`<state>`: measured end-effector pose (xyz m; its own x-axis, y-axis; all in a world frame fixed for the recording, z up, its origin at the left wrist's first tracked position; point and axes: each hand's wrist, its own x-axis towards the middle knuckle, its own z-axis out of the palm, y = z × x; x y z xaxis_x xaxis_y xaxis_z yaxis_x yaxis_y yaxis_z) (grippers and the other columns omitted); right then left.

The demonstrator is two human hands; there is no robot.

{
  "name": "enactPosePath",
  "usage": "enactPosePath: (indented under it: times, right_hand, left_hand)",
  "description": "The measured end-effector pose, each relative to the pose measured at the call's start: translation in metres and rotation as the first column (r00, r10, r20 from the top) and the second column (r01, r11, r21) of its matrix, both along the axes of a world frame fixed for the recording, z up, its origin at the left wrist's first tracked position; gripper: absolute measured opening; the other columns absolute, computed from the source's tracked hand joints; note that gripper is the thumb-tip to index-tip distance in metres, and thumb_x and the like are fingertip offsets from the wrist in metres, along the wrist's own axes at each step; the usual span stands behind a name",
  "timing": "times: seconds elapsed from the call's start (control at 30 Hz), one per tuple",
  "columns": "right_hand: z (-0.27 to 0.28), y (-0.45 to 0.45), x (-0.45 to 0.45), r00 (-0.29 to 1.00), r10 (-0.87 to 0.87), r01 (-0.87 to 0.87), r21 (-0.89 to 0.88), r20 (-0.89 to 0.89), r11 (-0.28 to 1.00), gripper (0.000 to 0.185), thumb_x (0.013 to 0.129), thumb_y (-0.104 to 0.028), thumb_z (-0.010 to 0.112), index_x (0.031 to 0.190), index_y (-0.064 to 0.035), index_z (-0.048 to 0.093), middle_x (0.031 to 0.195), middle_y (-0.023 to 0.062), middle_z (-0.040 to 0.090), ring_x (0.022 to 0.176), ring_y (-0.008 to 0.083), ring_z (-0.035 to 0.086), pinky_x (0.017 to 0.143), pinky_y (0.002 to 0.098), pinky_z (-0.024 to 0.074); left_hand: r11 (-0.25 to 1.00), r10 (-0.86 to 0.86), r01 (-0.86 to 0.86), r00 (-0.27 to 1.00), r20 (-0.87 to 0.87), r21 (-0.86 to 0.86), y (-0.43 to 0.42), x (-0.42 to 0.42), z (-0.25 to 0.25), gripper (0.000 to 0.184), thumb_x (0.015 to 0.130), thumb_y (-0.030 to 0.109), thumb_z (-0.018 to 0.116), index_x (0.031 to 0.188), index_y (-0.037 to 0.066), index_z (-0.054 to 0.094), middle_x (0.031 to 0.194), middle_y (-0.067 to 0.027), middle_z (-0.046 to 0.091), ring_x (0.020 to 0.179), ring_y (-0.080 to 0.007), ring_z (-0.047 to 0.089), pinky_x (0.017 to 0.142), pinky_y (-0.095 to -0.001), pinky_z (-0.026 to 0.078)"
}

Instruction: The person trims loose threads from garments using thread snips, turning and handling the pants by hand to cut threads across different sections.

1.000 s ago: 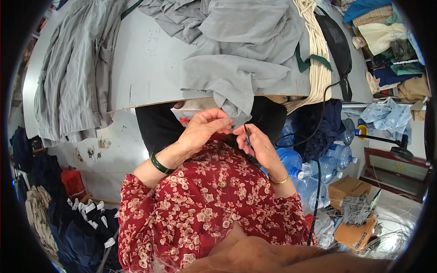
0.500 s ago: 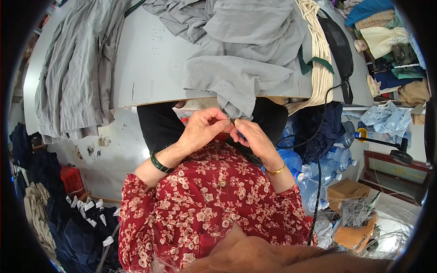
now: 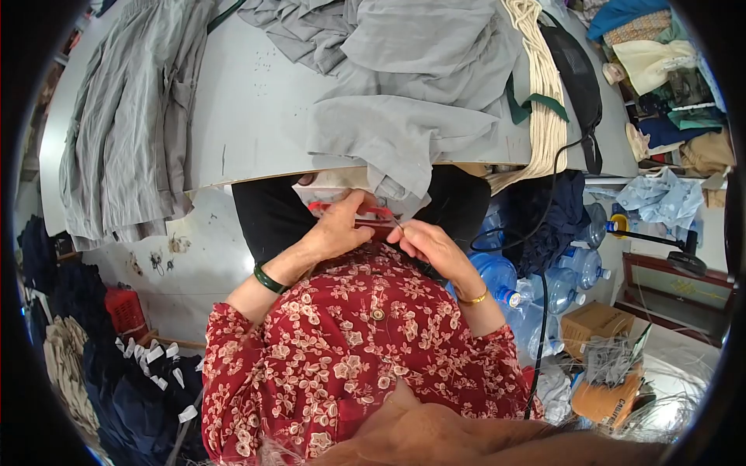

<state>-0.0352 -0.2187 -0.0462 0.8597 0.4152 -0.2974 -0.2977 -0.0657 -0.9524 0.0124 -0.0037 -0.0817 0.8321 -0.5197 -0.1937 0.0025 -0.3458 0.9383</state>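
Note:
Grey cloth (image 3: 400, 167) hangs over the near table edge, its lower end close to both hands. My left hand (image 3: 339, 227) is just left of that end, thumb and fingers apart, over a red object (image 3: 379, 210) that it partly covers. To the right, my right hand (image 3: 431, 245) has its fingers pressed together on a thin dark tool (image 3: 398, 224), whose tip points up toward the cloth. Most of the tool is hidden in the fingers.
More grey garments (image 3: 132, 116) drape over the table (image 3: 249, 101) at left. A cream cord bundle (image 3: 544, 116) and a black bag (image 3: 575, 85) lie at right. Below stand water bottles (image 3: 493, 272), a cardboard box (image 3: 594, 326) and a red basket (image 3: 124, 311).
Both hands were together at the cloth's hanging end; now they are apart. My left hand has let go of the cloth and opened. More of the red object shows.

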Motion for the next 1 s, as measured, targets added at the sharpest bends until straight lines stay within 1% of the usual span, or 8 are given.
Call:
enactPosePath:
  times: [0.07,0.2,0.33,0.43,0.53,0.63,0.73,1.0]
  right_hand:
    - [-0.014,-0.010,-0.012,0.999,-0.020,0.020,-0.009,-0.049,1.000,0.038,0.098,-0.034,0.042,0.098,-0.0005,0.061,0.070,-0.0030,0.047,0.062,0.0058,0.040,0.056,0.0212,0.0331]
    - [-0.017,-0.017,-0.023,0.990,-0.108,0.108,-0.012,-0.092,0.994,0.039,0.098,-0.037,0.042,0.102,-0.0031,0.061,0.070,-0.0040,0.047,0.062,0.0038,0.039,0.055,0.0184,0.0310]
    - [-0.007,-0.018,-0.018,0.986,-0.150,0.151,-0.001,-0.078,0.989,0.040,0.098,-0.038,0.043,0.105,-0.0032,0.061,0.071,-0.0043,0.047,0.063,0.0035,0.040,0.056,0.0179,0.0312]
    - [-0.005,-0.018,-0.012,0.983,-0.172,0.173,0.018,-0.061,0.985,0.039,0.098,-0.038,0.044,0.109,-0.0032,0.059,0.073,-0.0043,0.049,0.065,0.0033,0.040,0.057,0.0177,0.0320]
    - [-0.006,-0.018,-0.006,0.986,-0.159,0.161,0.042,-0.060,0.986,0.038,0.097,-0.036,0.046,0.113,-0.0027,0.056,0.075,-0.0038,0.050,0.066,0.0034,0.041,0.057,0.0176,0.0329]
    - [-0.011,-0.017,-0.005,0.987,-0.150,0.154,0.076,-0.058,0.985,0.037,0.097,-0.034,0.047,0.112,-0.0022,0.056,0.075,-0.0033,0.051,0.067,0.0034,0.042,0.057,0.0176,0.0331]
    - [-0.012,-0.017,-0.008,0.987,-0.151,0.155,0.086,-0.051,0.984,0.034,0.097,-0.032,0.048,0.110,-0.0021,0.057,0.075,-0.0030,0.051,0.067,0.0035,0.043,0.057,0.0180,0.0336]
    - [-0.006,-0.028,-0.017,0.993,-0.108,0.111,0.061,-0.051,0.992,0.032,0.097,-0.032,0.049,0.109,-0.0030,0.058,0.073,-0.0023,0.052,0.065,0.0037,0.043,0.056,0.0184,0.0342]
  left_hand:
    - [0.901,-0.085,-0.135,0.877,-0.473,-0.412,-0.004,-0.004,0.001,0.035,0.085,0.009,0.065,0.117,0.000,0.051,0.106,-0.0068,0.053,0.096,-0.0117,0.054,0.082,-0.0262,0.048]
    - [0.772,-0.312,-0.173,0.735,-0.602,-0.611,-0.019,0.003,0.006,0.032,0.090,0.020,0.064,0.116,0.003,0.055,0.089,-0.0021,0.059,0.074,-0.0088,0.055,0.064,-0.0222,0.043]
    - [0.787,-0.203,-0.280,0.724,-0.660,-0.549,-0.027,-0.006,0.016,0.018,0.093,0.021,0.059,0.096,0.003,0.062,0.083,-0.0005,0.060,0.064,-0.0081,0.049,0.057,-0.0218,0.038]
    - [0.856,-0.187,-0.149,0.804,-0.564,-0.496,-0.017,-0.007,0.016,0.017,0.092,0.020,0.061,0.095,0.003,0.060,0.082,-0.0003,0.060,0.063,-0.0077,0.048,0.057,-0.0219,0.038]
    - [0.873,0.021,-0.260,0.865,-0.501,-0.413,-0.019,-0.013,0.016,0.017,0.092,0.019,0.062,0.097,0.003,0.060,0.082,-0.0004,0.060,0.064,-0.0076,0.048,0.058,-0.0220,0.039]
    - [0.823,0.046,-0.394,0.764,-0.643,-0.409,-0.029,-0.010,0.026,0.018,0.092,0.019,0.061,0.098,0.002,0.059,0.081,-0.0009,0.059,0.065,-0.0075,0.048,0.058,-0.0222,0.039]
    - [0.743,-0.204,-0.367,0.672,-0.712,-0.559,-0.040,-0.006,0.016,0.020,0.093,0.018,0.060,0.104,0.001,0.058,0.086,-0.0047,0.061,0.065,-0.0070,0.050,0.055,-0.0198,0.039]
    - [0.857,-0.017,-0.285,0.817,-0.576,-0.430,-0.021,-0.015,0.023,0.016,0.094,0.016,0.057,0.095,0.002,0.064,0.078,-0.0013,0.061,0.061,-0.0079,0.050,0.057,-0.0224,0.042]
